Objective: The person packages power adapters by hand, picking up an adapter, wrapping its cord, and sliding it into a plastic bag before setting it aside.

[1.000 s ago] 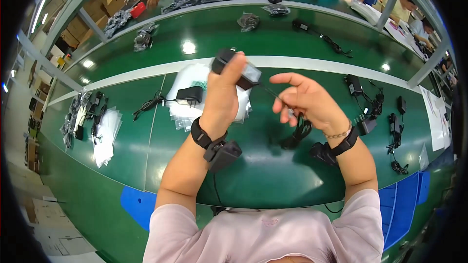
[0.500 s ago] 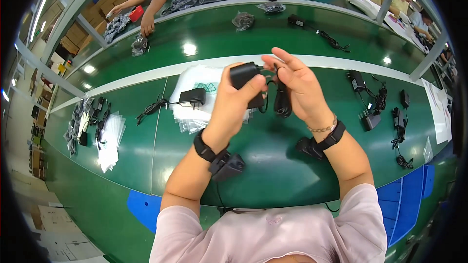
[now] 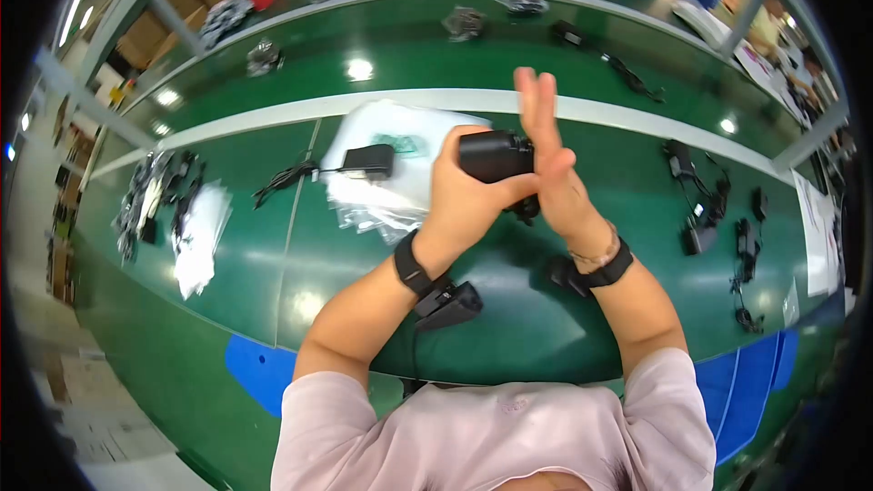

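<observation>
A black power adapter [image 3: 496, 156] is gripped in my left hand [image 3: 459, 205], thumb along its near side. My right hand [image 3: 555, 159] stands on edge with its fingers stretched out, the palm against the adapter's right end. Part of the adapter's dark cable [image 3: 526, 211] shows below, between the hands; the rest is hidden. Left of my left hand, another black adapter [image 3: 368, 161] with its cable lies on a stack of clear plastic bags [image 3: 364, 195].
Several adapters with cables [image 3: 698, 235] lie at the right. More cables [image 3: 145, 209] and a pile of plastic bags [image 3: 202, 241] are at the left. Beyond a white ledge [image 3: 273, 109], a green surface holds bagged items [image 3: 464, 25] and an adapter [image 3: 567, 33]. Other people work across from me.
My right palm has come against the adapter's end, and the looped cable is now mostly hidden. The adapter has turned more level. Across the bench, a person's hand has left a bagged item.
</observation>
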The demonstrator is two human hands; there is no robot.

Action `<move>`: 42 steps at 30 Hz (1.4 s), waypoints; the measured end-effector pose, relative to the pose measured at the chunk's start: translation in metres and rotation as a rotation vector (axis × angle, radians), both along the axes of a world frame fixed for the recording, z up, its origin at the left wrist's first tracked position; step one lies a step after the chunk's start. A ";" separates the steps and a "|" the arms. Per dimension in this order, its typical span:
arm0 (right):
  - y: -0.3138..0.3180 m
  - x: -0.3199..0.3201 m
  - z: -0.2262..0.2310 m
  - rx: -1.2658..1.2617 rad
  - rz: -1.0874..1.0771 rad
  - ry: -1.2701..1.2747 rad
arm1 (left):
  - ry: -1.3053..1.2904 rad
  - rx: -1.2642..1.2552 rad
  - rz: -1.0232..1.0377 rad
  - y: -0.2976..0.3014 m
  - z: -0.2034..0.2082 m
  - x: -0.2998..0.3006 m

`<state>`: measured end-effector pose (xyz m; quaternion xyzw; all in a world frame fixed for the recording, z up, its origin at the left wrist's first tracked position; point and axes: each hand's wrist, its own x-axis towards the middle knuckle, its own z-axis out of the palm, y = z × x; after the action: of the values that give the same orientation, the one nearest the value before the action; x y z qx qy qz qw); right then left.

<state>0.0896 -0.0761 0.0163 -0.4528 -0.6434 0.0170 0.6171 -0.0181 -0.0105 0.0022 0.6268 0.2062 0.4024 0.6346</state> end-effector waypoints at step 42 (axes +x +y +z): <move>-0.017 0.053 0.017 -0.219 -0.156 0.666 | 0.911 0.879 0.284 0.061 -0.037 -0.004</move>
<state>0.1423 -0.0935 0.0336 -0.5335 -0.3651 0.1854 0.7401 -0.0218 0.0505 -0.0344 0.9026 0.3519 0.2230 0.1084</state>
